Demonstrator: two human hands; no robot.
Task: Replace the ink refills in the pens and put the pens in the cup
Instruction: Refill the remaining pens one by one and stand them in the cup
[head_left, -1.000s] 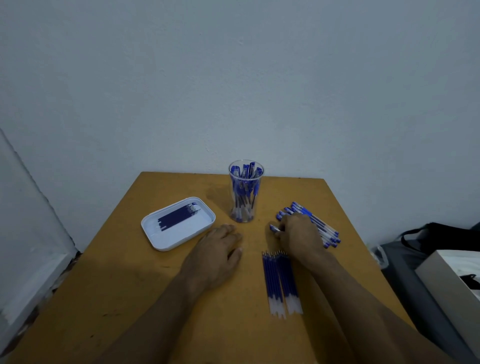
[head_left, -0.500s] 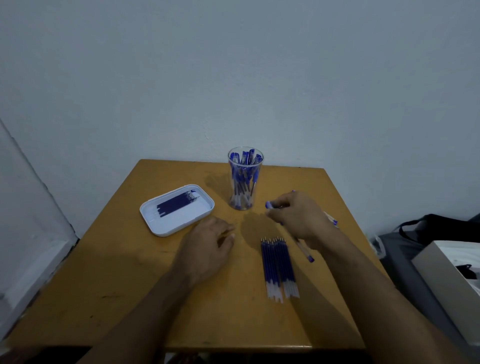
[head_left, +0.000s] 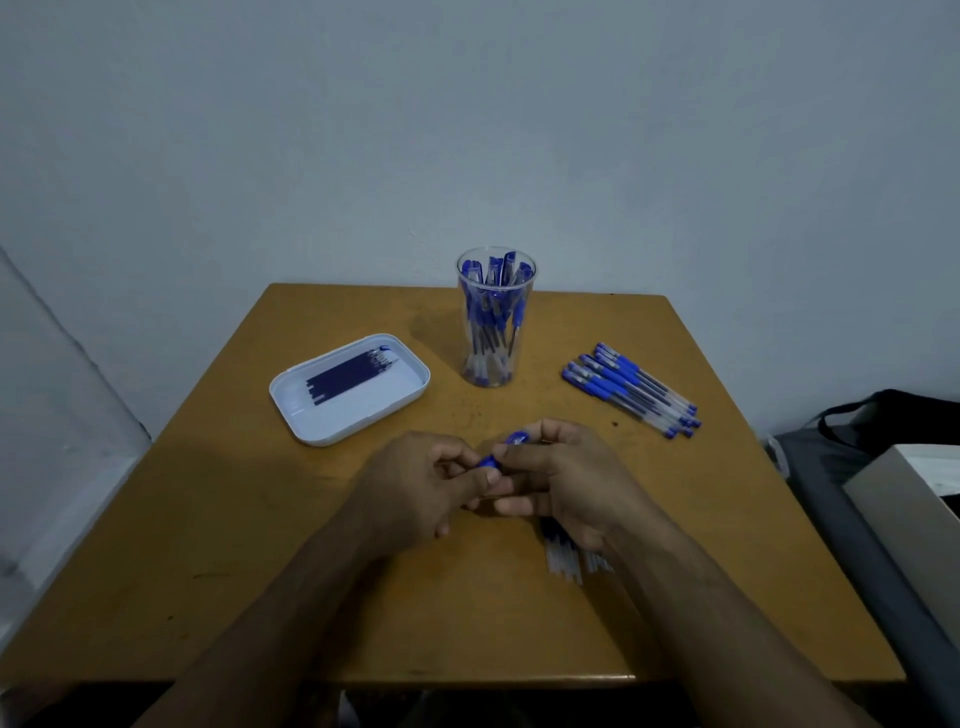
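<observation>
Hands now meet at the centre of the frame, which is the change I log: 1 second ago my right hand (head_left: 566, 483) was reaching into the loose pile of blue-capped clear plastic pens (head_left: 631, 389) at the right, and my left hand (head_left: 415, 488) lay flat on the orange-brown wooden worktop (head_left: 208, 545). Since then the right has lifted 1 blue-capped pen (head_left: 506, 449) clear of the pile and carried it to the middle, and the left has come up to join it. Both grips are closed on that pen: the left pinches its near blue end and the right curls round the barrel, which is mostly hidden. I judge this to be the start of opening it for a refill swap, with nothing yet pulled apart.

Behind the hands, the clear plastic cup (head_left: 496, 364) stands upright at the upper centre, already well stocked with blue pens standing cap up. The white rounded-rectangle tray (head_left: 332, 421) at the left holds a short row of dark blue refills (head_left: 345, 376) lying side by side. A further bundle of blue refills with clear ends (head_left: 566, 558) lies on the worktop, mostly covered by my right wrist.
</observation>
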